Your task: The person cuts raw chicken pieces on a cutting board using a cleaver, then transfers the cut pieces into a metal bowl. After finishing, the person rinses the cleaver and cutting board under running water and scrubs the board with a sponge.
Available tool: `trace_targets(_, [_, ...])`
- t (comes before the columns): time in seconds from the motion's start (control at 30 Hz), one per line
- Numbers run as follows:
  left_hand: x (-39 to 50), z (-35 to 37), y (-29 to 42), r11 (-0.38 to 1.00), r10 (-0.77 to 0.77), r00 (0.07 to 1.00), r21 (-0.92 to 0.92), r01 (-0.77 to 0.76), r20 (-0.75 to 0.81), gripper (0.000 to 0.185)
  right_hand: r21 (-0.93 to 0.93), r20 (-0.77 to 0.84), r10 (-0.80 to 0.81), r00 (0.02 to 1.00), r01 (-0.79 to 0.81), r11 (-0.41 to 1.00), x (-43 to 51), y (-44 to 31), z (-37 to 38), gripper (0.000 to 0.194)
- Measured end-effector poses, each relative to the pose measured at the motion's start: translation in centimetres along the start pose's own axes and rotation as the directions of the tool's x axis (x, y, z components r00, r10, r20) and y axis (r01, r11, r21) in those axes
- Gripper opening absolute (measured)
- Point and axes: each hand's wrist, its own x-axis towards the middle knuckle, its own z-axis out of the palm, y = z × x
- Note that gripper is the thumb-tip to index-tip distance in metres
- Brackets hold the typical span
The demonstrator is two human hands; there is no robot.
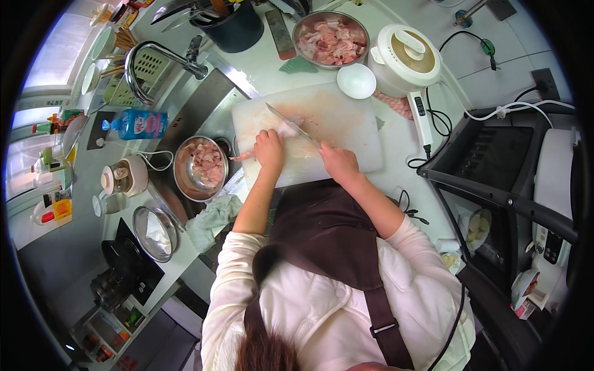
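My right hand [340,162] is closed around the handle of a kitchen knife [293,124], whose blade slants up to the left over a white cutting board [357,139]. Beneath and beside the blade lies a piece of raw meat [288,128], pale and pink, partly hidden. My left hand [270,149] presses on the meat at its left end, fingers bent; a thin strip of raw meat [242,156] pokes out past the hand at the board's left edge. Whether the blade has cut into the piece, I cannot tell.
Beyond the board stand a steel bowl of raw meat pieces [332,39], a small white bowl [356,81] and a white electric pot [404,53]. Another steel bowl with meat [201,169] sits in the sink at left, under the faucet [153,51]. A cloth [213,220] hangs nearby.
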Motion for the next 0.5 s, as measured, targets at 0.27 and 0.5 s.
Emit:
trace_targets(0.27, [-2.2, 1.8, -0.2, 0.989, 0.139, 0.972, 0.07, -0.128, -0.188, 0.027, 0.073, 0.051, 0.118, 0.992, -0.121, 0.99, -0.4, 0.3, 0.0, 0.017])
trace_targets(0.5, [-0.5, 2.6, -1.4, 0.953, 0.168, 0.986, 0.26, -0.158, -0.018, 0.017, 0.12, -0.077, 0.086, 0.993, -0.077, 0.99, 0.5, -3.2, -4.3, 0.021])
